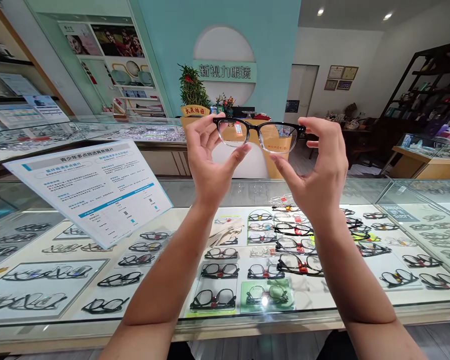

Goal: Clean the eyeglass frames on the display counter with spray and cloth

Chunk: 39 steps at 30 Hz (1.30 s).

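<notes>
A pair of eyeglasses (pixel 255 128), black along the top and clear along the lower rims, is held up level above the glass display case (pixel 195 324). At its left end, my left hand (pixel 212 160) grips the frame, thumb under the left lens and fingers behind the corner. My right hand (pixel 320 162) pinches the other end, with the thumb below the right lens and bent fingers at the hinge. The temple arms are mostly hidden. Beneath my wrists, a beige cloth (pixel 227 230) lies among the displayed glasses.
A printed sheet (pixel 97 187) stands tilted on the case at left. Several rows of glasses (pixel 213 299) fill the case. Behind are another counter (pixel 153 132), a potted plant (pixel 192 87), and a wall sign (pixel 225 71). Dark shelves (pixel 427 85) and a wooden counter (pixel 423 162) stand at right.
</notes>
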Motion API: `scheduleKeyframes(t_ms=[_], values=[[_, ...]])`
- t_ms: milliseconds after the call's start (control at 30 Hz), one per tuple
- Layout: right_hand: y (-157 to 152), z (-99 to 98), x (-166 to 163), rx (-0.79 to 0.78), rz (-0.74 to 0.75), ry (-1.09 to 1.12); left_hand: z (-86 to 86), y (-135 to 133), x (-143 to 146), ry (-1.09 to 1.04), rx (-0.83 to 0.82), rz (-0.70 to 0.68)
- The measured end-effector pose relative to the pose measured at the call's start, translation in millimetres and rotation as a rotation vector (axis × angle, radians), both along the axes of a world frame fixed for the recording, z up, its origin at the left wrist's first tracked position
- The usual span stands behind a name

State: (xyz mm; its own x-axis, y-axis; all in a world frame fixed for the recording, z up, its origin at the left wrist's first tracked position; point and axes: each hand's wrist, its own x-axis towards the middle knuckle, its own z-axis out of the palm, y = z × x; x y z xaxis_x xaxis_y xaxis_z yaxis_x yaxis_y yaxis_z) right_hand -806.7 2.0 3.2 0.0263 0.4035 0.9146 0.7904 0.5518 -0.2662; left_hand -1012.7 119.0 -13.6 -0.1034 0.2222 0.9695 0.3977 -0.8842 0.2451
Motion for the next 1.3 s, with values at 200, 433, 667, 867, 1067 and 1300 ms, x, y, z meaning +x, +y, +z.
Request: scheduleKeyframes(t_ms=[200, 433, 667, 867, 1067, 1300], values=[[10.2, -1.9, 1.7, -0.02, 0.036, 0.041, -4.9, -11.9, 6.3, -0.106, 0.113, 0.106], [13.3, -3.2, 2.4, -0.059, 0.09, 0.105, -8.2, -17.1, 10.8, -0.148, 0.076, 0.045], [23.6, -8.8, 11.6, -0.103, 0.108, 0.029, -10.4, -22.4, 12.2, -0.149, 0.073, 0.14], [20.3, -6.7, 9.7, -0.096, 0.117, 0.057, -13.4, -18.0, 11.9, -0.132, 0.11, 0.174], [19.2, -5.5, 7.0, -0.09, 0.101, 0.061, -15.9, -10.7, 13.3, -0.123, 0.086, 0.056], [15.5, -4.9, 3.8, -0.058, 0.104, 0.113, -12.2, -5.1, 14.8, -0.109, 0.088, 0.082]])
